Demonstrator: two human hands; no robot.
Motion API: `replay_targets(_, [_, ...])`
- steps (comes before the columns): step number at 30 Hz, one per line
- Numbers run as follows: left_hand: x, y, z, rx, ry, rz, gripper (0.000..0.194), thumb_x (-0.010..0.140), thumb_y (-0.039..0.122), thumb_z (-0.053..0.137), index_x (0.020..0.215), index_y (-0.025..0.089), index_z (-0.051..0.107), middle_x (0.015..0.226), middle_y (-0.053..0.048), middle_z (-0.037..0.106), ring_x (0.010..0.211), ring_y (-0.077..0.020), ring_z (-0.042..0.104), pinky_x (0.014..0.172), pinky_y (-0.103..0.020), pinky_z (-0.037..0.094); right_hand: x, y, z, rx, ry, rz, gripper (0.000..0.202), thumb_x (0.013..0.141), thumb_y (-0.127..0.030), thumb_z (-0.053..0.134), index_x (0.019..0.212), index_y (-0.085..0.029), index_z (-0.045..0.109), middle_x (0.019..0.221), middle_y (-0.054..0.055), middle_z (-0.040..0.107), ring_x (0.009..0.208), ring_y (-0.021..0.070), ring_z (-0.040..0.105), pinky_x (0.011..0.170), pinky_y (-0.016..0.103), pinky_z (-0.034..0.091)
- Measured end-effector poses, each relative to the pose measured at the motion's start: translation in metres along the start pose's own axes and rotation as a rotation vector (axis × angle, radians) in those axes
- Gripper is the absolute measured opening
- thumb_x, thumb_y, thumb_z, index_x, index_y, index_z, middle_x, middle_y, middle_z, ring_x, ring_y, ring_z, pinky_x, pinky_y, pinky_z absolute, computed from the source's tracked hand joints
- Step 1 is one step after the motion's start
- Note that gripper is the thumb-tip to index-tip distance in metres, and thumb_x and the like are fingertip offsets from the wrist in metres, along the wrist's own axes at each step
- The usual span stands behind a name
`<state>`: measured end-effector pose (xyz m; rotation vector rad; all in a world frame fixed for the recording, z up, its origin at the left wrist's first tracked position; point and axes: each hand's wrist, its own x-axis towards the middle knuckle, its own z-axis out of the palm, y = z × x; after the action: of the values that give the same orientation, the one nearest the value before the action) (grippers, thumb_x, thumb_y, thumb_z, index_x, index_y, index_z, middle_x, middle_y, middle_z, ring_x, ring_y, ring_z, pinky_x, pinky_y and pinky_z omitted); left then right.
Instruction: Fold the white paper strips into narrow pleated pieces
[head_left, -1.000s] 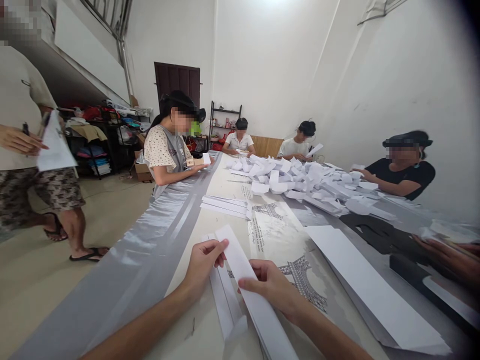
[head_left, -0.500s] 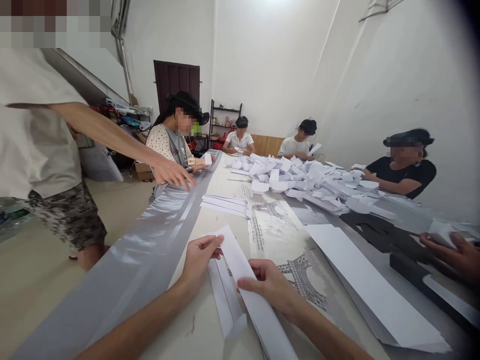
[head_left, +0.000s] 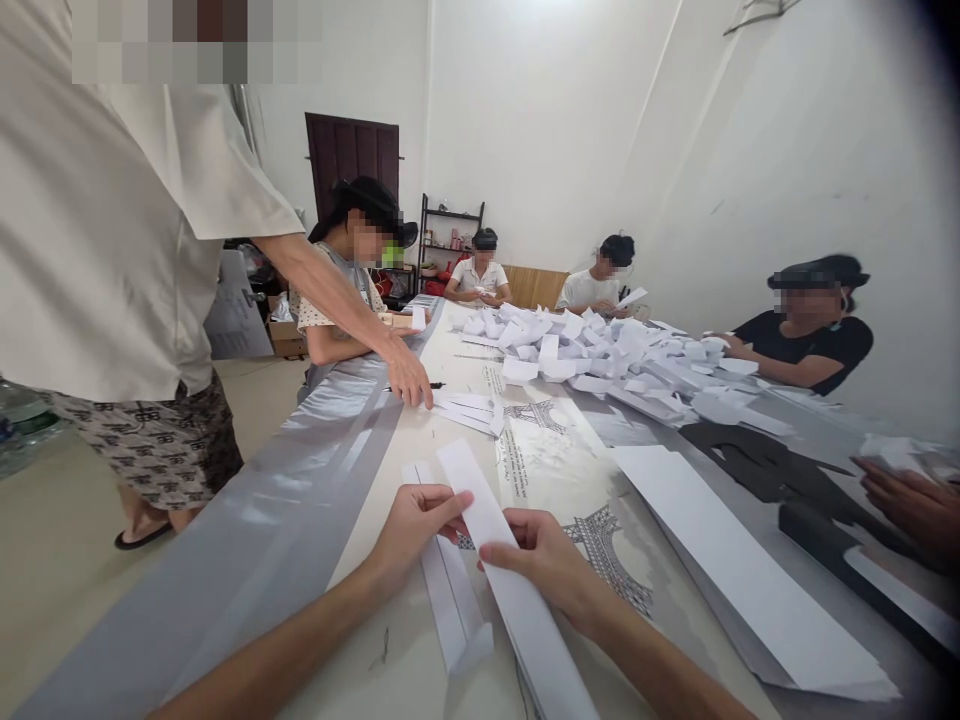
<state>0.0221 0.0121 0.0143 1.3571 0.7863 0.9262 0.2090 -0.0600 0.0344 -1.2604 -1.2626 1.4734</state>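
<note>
A long folded white paper strip slants between my two hands, its near end running off the bottom of the view. My left hand pinches its left edge near the far end, thumb on top. On the right edge, my right hand grips the strip with the thumb over it and the fingers beneath. Another folded white paper piece lies on the table under my left hand, one corner flap turned up. Whether the held strip has several layers is hard to make out.
Flat white sheets are stacked to the right. A large heap of folded papers covers the far table. A standing person's hand is at a small group of paper strips. Several other people sit around the table.
The standing person has stepped nearer and brought a hand down by the paper strips, where a dark thin object now shows. My left hand has slid slightly along the held strip's edge.
</note>
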Motion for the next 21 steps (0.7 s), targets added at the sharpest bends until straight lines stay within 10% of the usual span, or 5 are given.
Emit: replay_targets(21, [-0.0009,0.0059,-0.0009,0.111,-0.253,-0.027,0.041,0.083,0.051,0.073,0.066,0.014,0.073,0.066,-0.006,0.072,0.055,-0.0122,0.055,0.056,-0.024,0.039,-0.001,-0.0025,-0.0006,-0.005,-0.005,-0.119,0.022,0.081,-0.038,0.077,0.088,-0.017,0.076,0.082,0.003,0.073,0.073,0.0166,0.062,0.064,0.027,0.044])
